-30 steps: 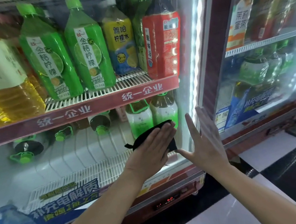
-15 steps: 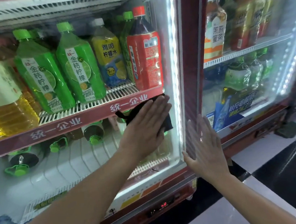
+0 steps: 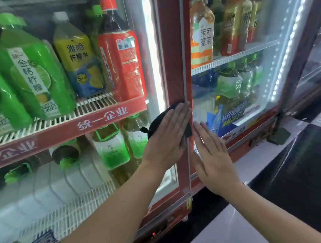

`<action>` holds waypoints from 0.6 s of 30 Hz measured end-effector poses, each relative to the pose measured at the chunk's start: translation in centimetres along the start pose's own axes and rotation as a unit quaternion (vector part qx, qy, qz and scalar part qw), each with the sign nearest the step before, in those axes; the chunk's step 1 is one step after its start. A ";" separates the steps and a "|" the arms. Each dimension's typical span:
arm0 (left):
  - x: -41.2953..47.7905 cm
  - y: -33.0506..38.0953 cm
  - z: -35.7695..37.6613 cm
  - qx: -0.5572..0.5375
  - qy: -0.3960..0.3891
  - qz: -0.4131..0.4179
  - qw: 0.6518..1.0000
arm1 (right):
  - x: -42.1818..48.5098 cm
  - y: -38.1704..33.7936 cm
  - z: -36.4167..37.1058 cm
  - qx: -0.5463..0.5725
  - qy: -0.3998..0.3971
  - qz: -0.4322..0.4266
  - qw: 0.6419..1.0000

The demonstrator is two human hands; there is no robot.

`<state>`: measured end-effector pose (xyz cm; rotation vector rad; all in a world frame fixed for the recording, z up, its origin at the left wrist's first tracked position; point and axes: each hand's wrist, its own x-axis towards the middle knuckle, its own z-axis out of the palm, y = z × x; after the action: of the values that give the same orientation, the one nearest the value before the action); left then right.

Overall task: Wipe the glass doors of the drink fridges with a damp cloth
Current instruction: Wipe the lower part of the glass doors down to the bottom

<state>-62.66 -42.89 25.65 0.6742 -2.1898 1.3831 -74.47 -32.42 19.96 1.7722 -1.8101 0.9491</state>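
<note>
Only a flat left hand (image 3: 167,138) pressed the cloth (image 3: 156,121) against the door frame (image 3: 171,61) edge; the right hand (image 3: 214,155) lay open, empty. Unpinched, the cloth could have slipped.

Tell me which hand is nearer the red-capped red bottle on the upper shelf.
Left. The left hand presses the black cloth below and right of the red bottle; the right hand lies farther right, past the red door frame.

Glossy floor (image 3: 274,171) of pale and black tiles under cold white light.
The pale tile (image 3: 233,232) lies near, the black tile (image 3: 310,177) right of it, both shiny. One white light strip (image 3: 151,44) stands vertical; a dotted strip (image 3: 292,36) slants further right.
</note>
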 end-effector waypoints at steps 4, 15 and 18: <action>-0.7 0.8 0.0 0.042 -0.029 0.000 0.999 | 0.9 -1.2 1.2 0.184 -0.020 0.031 0.982; -7.1 1.5 -2.9 -0.065 -0.055 -0.149 0.985 | 2.1 -4.7 6.2 0.215 0.110 0.073 0.968; -9.6 1.7 -3.8 -0.110 -0.025 -0.243 0.964 | 3.2 -5.1 6.9 0.149 0.147 0.067 0.976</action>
<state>-55.81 -37.24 20.05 1.0777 -1.9895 0.8678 -68.62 -39.40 18.50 1.5816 -1.6789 1.5185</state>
